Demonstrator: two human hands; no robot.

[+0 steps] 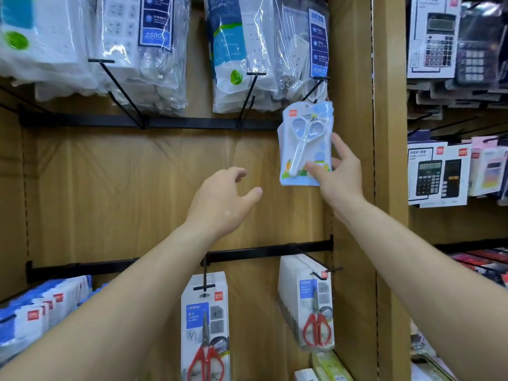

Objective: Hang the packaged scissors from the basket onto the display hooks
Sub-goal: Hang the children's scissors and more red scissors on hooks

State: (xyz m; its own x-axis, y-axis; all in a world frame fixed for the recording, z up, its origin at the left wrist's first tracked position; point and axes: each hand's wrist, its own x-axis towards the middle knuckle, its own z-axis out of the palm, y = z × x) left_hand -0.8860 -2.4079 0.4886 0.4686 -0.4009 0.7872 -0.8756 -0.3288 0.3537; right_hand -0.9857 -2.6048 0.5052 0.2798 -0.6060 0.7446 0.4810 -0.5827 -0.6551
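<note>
Fronting the wooden back panel (137,188), the scissors pack (305,144) stands with its long axis vertical. The right hand (343,177) pinches its lower right corner; the left hand (222,199) hangs empty, fingers loose, down-left and apart. The hook (316,88) lies just above the pack's top.

Upper rail (165,122) runs across the back panel (137,188). Bagged power strips (143,50) hang above it, and the scissors pack (305,144) is at its right end, top edge at the tip of the rightmost hook (316,89). My right hand (341,174) pinches the pack's lower right corner; my left hand (222,202) is left of it and lower, apart from it, holding nothing. Lower rail (247,254) carries more packs: a stack (41,312) at left, a row (204,325) at centre, another row (305,306) under the held pack. Right of the upright post (390,188), calculators (437,174) hang in the next bay.
</note>
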